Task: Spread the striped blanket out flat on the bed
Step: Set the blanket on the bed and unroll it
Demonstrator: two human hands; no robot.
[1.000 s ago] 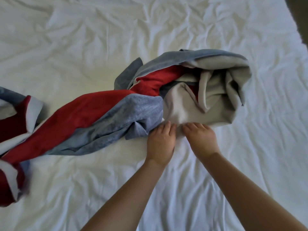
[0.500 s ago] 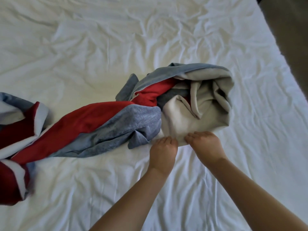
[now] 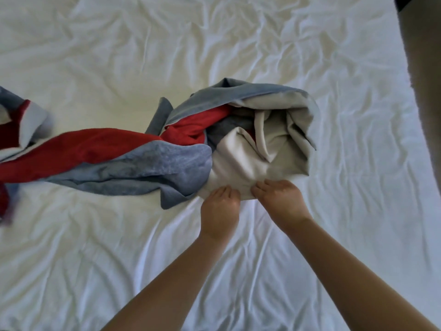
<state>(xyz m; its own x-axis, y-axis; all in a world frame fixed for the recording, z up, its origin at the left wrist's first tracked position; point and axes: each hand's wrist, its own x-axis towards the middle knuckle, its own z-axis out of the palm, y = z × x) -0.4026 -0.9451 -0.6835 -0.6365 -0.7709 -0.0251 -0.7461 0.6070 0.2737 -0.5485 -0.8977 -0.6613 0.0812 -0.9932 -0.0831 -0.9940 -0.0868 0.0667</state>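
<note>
The striped blanket [image 3: 152,161], red, grey-blue and off-white, lies bunched and twisted across the white bed [image 3: 119,56]. Its thick crumpled end sits in the middle, and a long twisted tail runs off the left edge of the view. My left hand [image 3: 220,210] and my right hand [image 3: 281,199] sit side by side at the near edge of the off-white part. The fingers of both curl into the cloth and grip that edge. The fingertips are tucked out of sight in the fabric.
A wrinkled white sheet covers the bed all around the blanket. The bed's right edge [image 3: 405,96] runs down the right side, with brown floor [image 3: 427,68] beyond it.
Both hands have kept their hold on the off-white edge. The bunched blanket sits lower in the view now, and more of the bed's right edge and the floor shows.
</note>
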